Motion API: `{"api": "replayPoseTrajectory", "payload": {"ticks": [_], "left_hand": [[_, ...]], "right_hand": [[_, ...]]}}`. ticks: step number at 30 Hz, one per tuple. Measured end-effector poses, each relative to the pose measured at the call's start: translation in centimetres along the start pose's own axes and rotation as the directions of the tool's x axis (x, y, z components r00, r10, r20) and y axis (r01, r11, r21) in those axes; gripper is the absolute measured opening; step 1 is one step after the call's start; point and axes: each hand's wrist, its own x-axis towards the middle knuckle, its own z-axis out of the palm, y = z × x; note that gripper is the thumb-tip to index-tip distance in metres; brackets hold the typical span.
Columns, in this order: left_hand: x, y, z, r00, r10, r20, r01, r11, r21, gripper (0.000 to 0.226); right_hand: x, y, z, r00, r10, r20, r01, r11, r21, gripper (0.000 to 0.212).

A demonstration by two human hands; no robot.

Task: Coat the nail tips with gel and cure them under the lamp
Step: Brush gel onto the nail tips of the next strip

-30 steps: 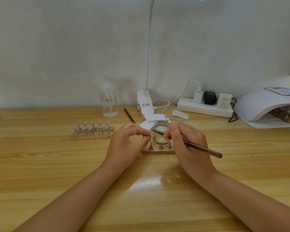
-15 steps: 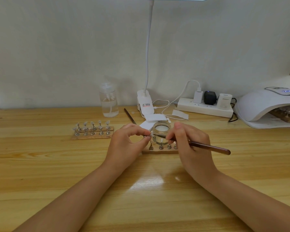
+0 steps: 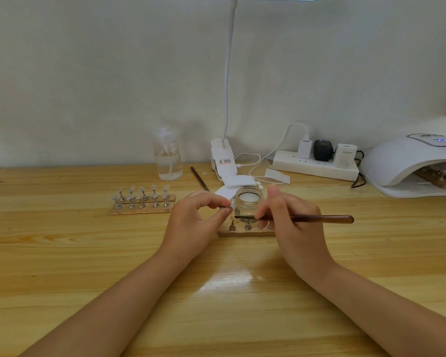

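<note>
Holding a small metal-stemmed nail tip [image 3: 229,206] pinched between thumb and forefinger, the left hand [image 3: 193,222] sits just left of centre in the frame, right beside the open glass gel jar [image 3: 249,203]. The right hand [image 3: 294,228] grips a brown brush [image 3: 307,219] low on its handle, with the dark bristle end pointing left toward the pinched tip; whether the bristles actually touch it is too small to tell.

Below the jar lies a wooden stand [image 3: 245,232] with a few more stems waiting. A second stand of nail tips [image 3: 142,199] sits at centre left, well apart from the hands, and the white curing lamp [image 3: 407,163] is at the right edge with a stand already inside it.

The step looks to be brushing gel onto the held tip. It would go best with the tip kept steady and close to the jar, the brush lightly loaded, and strokes drawn along the tip so the coat stays thin and even. Fingers should stay on the stem, away from wet gel.
</note>
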Motion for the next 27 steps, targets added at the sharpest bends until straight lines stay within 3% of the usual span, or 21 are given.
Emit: {"api": "replayPoseTrajectory", "payload": {"ticks": [5, 12, 21, 27], "left_hand": [[0.06, -0.07, -0.01, 1.0, -0.009, 0.004, 0.009, 1.0, -0.009, 0.022], [0.04, -0.05, 0.03, 1.0, -0.01, 0.004, 0.01, 1.0, -0.027, 0.021], [0.04, 0.01, 0.02, 1.0, -0.007, 0.001, 0.007, 1.0, -0.017, 0.023], [0.07, -0.08, 0.08, 1.0, 0.007, 0.004, -0.007, 1.0, -0.012, 0.019]], "right_hand": [[0.2, -0.21, -0.08, 0.999, -0.026, -0.044, 0.025, 0.999, -0.023, 0.037], [0.16, -0.26, 0.04, 1.0, -0.018, 0.001, 0.018, 0.997, -0.077, 0.032], [-0.11, -0.24, 0.04, 1.0, -0.004, 0.014, 0.004, 1.0, 0.031, 0.038], [0.18, -0.19, -0.12, 0.998, -0.054, -0.009, 0.053, 0.997, -0.059, 0.033]]}}
